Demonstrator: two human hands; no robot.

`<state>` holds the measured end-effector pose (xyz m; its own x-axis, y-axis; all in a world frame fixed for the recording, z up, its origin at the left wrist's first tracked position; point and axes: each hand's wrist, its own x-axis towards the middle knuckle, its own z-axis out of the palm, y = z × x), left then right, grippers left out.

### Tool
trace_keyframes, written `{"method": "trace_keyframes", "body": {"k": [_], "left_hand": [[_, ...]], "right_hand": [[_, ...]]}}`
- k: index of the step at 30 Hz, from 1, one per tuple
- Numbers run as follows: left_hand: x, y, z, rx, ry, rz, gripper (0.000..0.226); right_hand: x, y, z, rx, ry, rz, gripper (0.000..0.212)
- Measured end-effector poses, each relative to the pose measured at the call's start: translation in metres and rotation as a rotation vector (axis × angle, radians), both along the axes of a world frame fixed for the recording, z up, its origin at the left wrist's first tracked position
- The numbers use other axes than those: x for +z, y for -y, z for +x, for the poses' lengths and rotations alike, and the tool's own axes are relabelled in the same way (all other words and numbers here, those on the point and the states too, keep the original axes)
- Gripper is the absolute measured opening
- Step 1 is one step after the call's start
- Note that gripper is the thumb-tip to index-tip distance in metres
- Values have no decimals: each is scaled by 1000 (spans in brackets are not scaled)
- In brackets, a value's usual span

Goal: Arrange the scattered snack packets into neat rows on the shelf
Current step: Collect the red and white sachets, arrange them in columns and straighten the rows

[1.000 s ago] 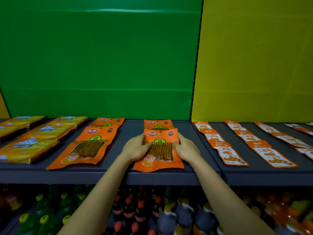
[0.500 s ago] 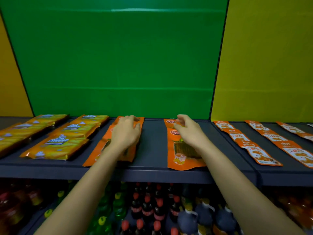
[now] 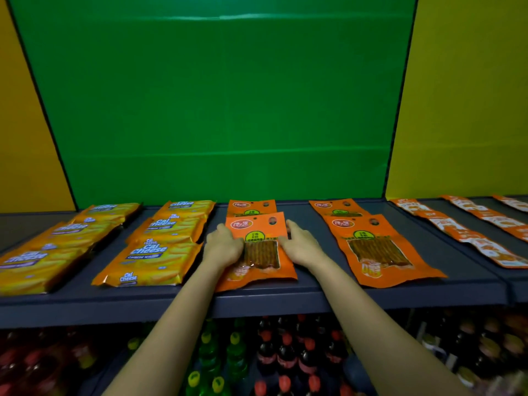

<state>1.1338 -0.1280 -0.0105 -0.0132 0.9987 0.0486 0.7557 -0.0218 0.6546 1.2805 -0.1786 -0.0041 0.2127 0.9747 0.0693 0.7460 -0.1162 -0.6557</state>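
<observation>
Two columns of orange spicy-strip packets lie on the dark grey shelf. In the left column the front packet overlaps a second packet behind it. My left hand rests on the front packet's left edge and my right hand on its right edge, fingers lying over it from both sides. The right column has a front packet and a rear packet, with no hand on them.
Yellow Cal Cheese wafer packs lie in two columns to the left. Rows of small orange-and-white sachets run along the right shelf section. A green back panel stands behind. Drink bottles fill the shelf below.
Half a second ago each hand was on a different orange column. My right hand has left the right column and both hands now flank the left column's front packet.
</observation>
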Motion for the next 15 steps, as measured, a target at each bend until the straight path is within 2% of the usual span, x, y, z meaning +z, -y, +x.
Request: {"method": "trace_keyframes", "body": {"k": [5,15], "left_hand": [[-2,-5,0,-26,-66,76,44],[-7,3,10,-99,-94,143,36]], "right_hand": [[-3,-4,-3,-13,211,12,48],[-7,1,6,-33,301,24,46]]}}
